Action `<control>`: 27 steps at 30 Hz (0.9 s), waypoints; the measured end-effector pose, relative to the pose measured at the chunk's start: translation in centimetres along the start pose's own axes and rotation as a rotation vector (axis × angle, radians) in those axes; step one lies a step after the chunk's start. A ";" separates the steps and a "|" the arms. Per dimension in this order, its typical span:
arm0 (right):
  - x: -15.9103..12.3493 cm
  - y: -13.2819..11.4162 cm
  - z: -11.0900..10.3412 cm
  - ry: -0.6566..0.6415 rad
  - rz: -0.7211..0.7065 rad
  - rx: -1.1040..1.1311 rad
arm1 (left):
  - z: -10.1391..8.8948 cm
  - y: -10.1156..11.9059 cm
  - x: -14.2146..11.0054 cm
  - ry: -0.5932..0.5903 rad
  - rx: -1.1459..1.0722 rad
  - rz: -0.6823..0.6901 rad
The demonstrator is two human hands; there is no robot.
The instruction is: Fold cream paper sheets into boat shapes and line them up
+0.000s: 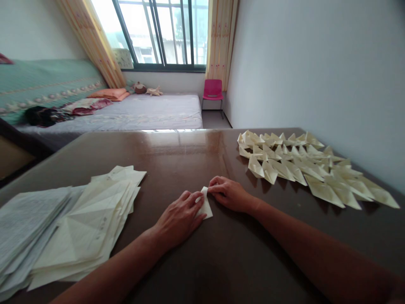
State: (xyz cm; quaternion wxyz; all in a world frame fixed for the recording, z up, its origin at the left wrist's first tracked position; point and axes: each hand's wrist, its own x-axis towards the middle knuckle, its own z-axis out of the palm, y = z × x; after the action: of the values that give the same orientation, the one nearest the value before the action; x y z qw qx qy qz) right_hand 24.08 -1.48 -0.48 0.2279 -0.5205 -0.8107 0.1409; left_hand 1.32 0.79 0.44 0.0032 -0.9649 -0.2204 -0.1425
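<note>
A small cream piece of folded paper [207, 207] lies on the brown tabletop in front of me, partly covered by my fingers. My left hand [182, 213] holds it down from the left, fingers bent over it and thumb near its lower edge. From the right, my right hand [228, 193] pinches the paper's upper right edge with curled fingers. Folded paper boats [284, 158], cream and pointed, stand in several rows at the far right of the table. To my left lies a stack of creased cream sheets [95, 211].
Beside the cream sheets, a pile of printed paper [28, 219] reaches the left edge of the glossy table [152, 160]. Beyond the table are a bed [164, 109], a pink chair [213, 89] and a window [164, 33]. A wall [310, 63] runs along the right.
</note>
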 end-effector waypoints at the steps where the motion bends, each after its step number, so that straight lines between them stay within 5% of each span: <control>1: 0.1 0.3 0.1 0.027 0.009 0.033 | 0.0 0.0 0.0 -0.005 0.003 0.007; 6: 0.3 0.9 0.4 0.247 0.097 0.127 | -0.2 0.2 0.2 -0.032 0.021 0.033; 15: -0.5 -1.5 -0.1 -0.006 -0.071 -0.330 | 0.0 0.3 0.2 -0.015 0.121 0.084; 27: -0.5 -2.6 0.2 0.010 0.123 -0.274 | 1.1 0.0 0.4 0.218 0.202 0.118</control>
State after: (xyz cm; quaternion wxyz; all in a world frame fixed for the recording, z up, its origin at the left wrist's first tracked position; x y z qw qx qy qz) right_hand 22.11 -3.00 0.46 0.1500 -0.5960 -0.7878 0.0401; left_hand 1.98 1.03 -0.52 0.1325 -0.9497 -0.1750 -0.2232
